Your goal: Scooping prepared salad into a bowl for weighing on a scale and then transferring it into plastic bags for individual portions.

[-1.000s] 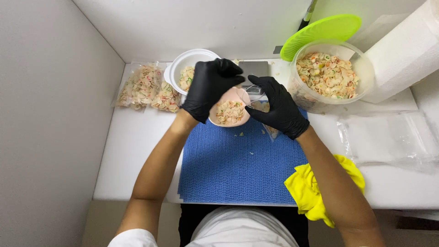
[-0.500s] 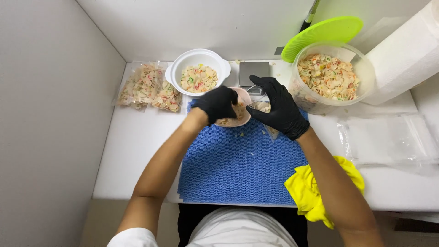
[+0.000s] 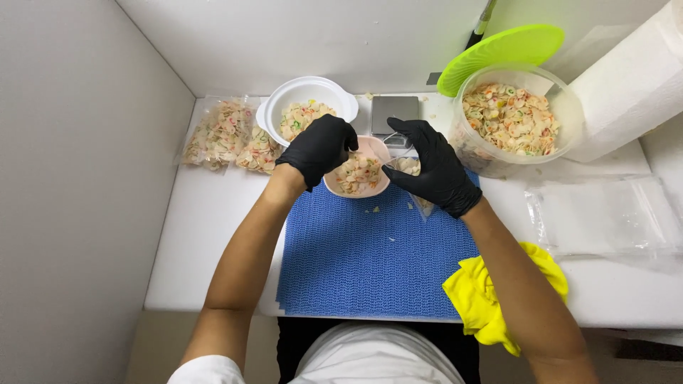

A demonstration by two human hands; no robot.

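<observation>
Both hands wear black gloves. My left hand [image 3: 321,149] grips the left rim of a small pink bowl [image 3: 361,178] that holds pale, colourful shell-shaped pieces, at the far edge of the blue mat [image 3: 370,263]. Just right of the bowl, my right hand [image 3: 432,169] holds a small clear plastic bag [image 3: 407,166] with a few of the same pieces in it; the glove hides most of the bag. The bowl's rim touches or nearly touches the bag's mouth. A few loose pieces lie on the mat below the bowl.
A white bowl [image 3: 307,108] of pieces stands behind my left hand, beside a small grey scale [image 3: 395,112]. A large clear tub [image 3: 514,119] with a green lid [image 3: 501,51] stands at right. Other things: filled bags [image 3: 226,136], paper towel roll [image 3: 632,87], empty bags [image 3: 605,219], yellow cloth [image 3: 498,295].
My left hand has come down off the top of the white and pink bowls and closed on the pink bowl's left rim. The white bowl now shows fully. The right hand barely moved.
</observation>
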